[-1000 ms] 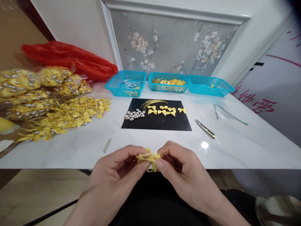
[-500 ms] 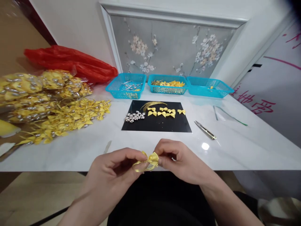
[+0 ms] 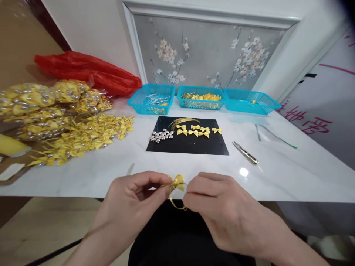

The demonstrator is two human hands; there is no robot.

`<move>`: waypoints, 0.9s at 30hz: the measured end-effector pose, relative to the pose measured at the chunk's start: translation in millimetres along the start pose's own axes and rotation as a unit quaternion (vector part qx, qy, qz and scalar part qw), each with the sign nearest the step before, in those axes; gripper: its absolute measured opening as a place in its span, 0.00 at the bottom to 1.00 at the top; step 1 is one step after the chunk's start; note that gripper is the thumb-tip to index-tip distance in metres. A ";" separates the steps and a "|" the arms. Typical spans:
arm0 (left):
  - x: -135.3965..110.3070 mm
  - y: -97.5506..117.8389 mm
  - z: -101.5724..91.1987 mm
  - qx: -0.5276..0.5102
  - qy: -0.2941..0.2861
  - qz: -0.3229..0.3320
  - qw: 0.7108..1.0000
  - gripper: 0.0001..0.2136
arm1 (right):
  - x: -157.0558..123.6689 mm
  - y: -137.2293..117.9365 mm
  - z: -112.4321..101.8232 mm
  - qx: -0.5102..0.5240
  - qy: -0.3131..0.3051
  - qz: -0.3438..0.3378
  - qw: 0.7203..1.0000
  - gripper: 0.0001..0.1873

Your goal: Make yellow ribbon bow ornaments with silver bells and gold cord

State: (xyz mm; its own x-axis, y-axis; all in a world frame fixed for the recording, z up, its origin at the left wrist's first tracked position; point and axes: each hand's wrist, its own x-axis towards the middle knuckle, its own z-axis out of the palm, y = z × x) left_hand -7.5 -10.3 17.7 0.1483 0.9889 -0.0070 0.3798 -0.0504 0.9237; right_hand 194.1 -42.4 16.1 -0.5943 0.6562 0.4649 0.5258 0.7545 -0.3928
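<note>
Both hands work at the near edge of the white table (image 3: 277, 177), just in front of the black mat (image 3: 187, 146). The left hand (image 3: 133, 199) pinches the yellow bow (image 3: 177, 181) to keep it steady. The right hand (image 3: 219, 207) pinches the gold wire (image 3: 174, 202) looped beneath it, keeping it taut.

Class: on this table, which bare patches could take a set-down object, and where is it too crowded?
Free: the white table right of the scissors, and the strip between the black mat and both hands. Crowded: the left side under the bow pile, and the back edge along the blue baskets.
</note>
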 end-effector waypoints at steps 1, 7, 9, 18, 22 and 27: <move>-1.1 -0.3 0.2 -0.002 0.000 0.001 1.000 0.01 | -2.7 0.2 1.4 -0.026 0.003 -0.006 1.000 0.17; -3.3 3.0 1.1 -0.036 -0.015 -0.013 0.999 0.03 | -14.0 -0.5 -1.5 -0.081 0.002 0.000 0.997 0.18; -3.4 4.8 1.4 -0.036 -0.010 -0.017 0.999 0.04 | -16.6 -2.2 -6.6 -0.043 0.045 0.030 0.998 0.16; -8.2 0.2 -0.5 -0.019 -0.040 0.034 0.998 0.03 | -10.7 5.0 -15.6 0.158 0.155 0.131 0.966 0.12; -6.3 -2.1 -2.7 -0.040 -0.057 0.029 0.997 0.05 | -11.8 11.6 -7.1 0.195 0.104 0.173 0.960 0.16; -3.3 0.8 -0.7 -0.057 -0.095 0.027 0.993 0.05 | -8.9 6.9 10.2 0.206 0.140 0.170 0.953 0.11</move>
State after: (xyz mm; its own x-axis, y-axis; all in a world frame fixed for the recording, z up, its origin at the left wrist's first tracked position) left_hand -8.3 -13.5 18.8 0.3390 0.9406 -0.0188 0.2618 -0.0752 0.9622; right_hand 196.8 -42.8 1.1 -0.2165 0.8783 0.4263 0.3403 0.4772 -0.8102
